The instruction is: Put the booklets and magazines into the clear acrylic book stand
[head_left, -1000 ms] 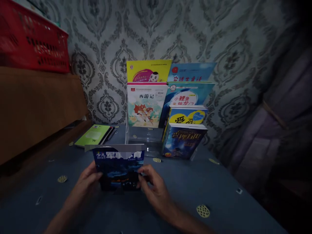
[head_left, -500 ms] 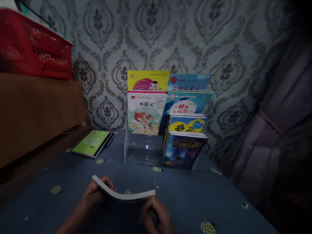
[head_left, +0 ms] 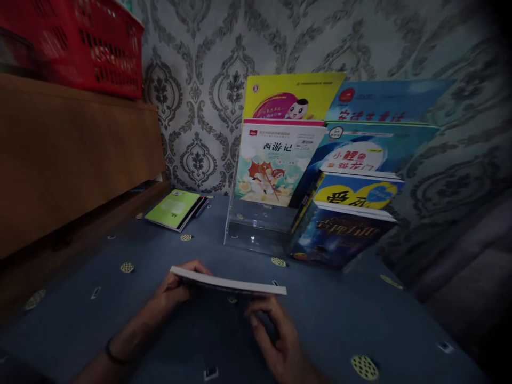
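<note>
I see a thin book (head_left: 228, 283) above the near worktop (head_left: 320, 314), left hand (head_left: 172, 289) pinching its left end, right hand (head_left: 278, 332) grip unclear at right; probably light, bendy, best held by side edges.

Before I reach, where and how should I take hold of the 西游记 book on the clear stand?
Probably by its top edge, from the front and above, thumb on the cover. The 西游记 book stands roughly upright on the clear stand, its front unblocked; the yellow book rises behind it, favouring a shallow grip.
</note>
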### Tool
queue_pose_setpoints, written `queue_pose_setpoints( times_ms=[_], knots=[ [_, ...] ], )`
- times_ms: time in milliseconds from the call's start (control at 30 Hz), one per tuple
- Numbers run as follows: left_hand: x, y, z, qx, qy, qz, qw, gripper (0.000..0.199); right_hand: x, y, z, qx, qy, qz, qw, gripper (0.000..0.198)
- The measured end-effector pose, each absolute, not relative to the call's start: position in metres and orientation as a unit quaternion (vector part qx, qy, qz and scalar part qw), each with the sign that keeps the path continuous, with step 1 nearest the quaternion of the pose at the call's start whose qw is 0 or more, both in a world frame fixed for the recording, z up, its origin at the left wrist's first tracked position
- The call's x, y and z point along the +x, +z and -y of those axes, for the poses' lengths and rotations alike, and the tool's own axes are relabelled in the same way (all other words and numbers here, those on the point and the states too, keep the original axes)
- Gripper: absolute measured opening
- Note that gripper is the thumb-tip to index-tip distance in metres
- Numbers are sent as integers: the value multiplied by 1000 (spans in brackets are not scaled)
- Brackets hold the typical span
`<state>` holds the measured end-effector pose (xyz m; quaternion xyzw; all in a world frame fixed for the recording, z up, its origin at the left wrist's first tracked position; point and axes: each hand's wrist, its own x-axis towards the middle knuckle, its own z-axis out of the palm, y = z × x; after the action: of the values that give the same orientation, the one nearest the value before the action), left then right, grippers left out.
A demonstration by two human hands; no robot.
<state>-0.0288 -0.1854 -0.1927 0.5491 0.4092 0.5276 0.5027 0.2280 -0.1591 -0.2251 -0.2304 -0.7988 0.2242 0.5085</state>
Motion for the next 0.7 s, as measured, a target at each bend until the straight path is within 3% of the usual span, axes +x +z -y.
queue_pose_setpoints(
  times_ms=[267,700],
  knots=[
    [-25,-180,194,605,450,-444,484,29,226,-223,161,-236,233,802,498,18],
    [-32,-201,187,540,501,-479,477,25,227,-213,165,-245,263,811,462,20]
  ],
)
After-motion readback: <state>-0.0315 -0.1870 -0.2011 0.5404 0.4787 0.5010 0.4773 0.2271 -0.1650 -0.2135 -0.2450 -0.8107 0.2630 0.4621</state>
